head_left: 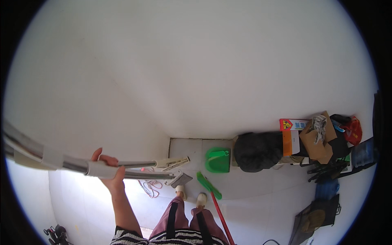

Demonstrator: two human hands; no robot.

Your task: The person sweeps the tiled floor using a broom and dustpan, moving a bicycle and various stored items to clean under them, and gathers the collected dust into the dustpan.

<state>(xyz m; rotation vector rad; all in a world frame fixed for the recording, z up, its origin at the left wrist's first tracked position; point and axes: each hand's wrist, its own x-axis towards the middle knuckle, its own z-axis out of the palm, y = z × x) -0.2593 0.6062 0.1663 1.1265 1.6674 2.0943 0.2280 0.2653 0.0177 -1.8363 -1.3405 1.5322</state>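
My left hand (108, 170) is closed around the white sleeve of a mop (149, 175), whose metal pole slants across the left side. That pole ends in a grey flat head (181, 179) just above my left foot. A second metal pole (136, 163) runs alongside, ending in a cream clamp-like head (173, 163); whether my fingers also grip it I cannot tell. The upper ends pass out of view at the left. To the right of my legs is a broom with a red handle (220, 214) and green head (209, 185). My right hand does not show.
A green dustpan (217, 160) lies on the tiled floor by the wall. Right of it are a black bag (258, 152), a cardboard box (317, 143) and blue water jugs (326, 188). A pinkish cord (150, 189) lies looped beneath the poles.
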